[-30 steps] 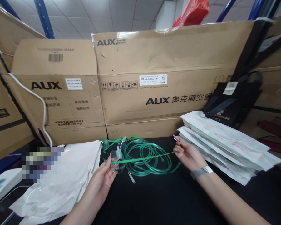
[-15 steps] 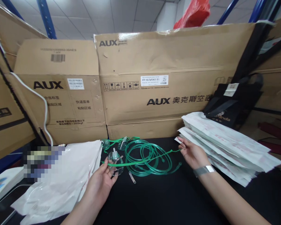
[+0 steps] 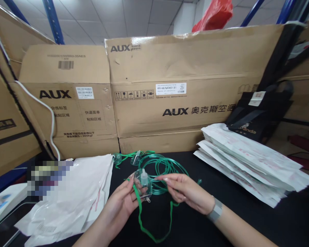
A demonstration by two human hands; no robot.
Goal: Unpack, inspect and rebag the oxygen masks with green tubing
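Note:
My left hand [image 3: 125,199] is closed around the edge of a clear oxygen mask [image 3: 145,176], which has a pale connector on its front. From the mask's left side a green elastic strap [image 3: 140,214] sags in a loop over the dark table. Its other end rises to my right hand [image 3: 189,192], whose curled fingers hold it close to the mask's right side. Behind both hands lies coiled green tubing [image 3: 158,164]. Farther back are a second clear mask [image 3: 135,159] and another small clear mask [image 3: 116,157], with green straps around them.
White plastic packages [image 3: 92,178] lie at left, beside a pixelated patch. A stack of white paper-like pouches [image 3: 247,157] sits at right, with a black bag [image 3: 257,109] behind it. Large cardboard boxes [image 3: 201,68] form a wall along the back.
My right hand has come left from beside the pouches to the mask, so the taut strap now hangs slack. My left hand has lifted the mask and shifted it slightly right.

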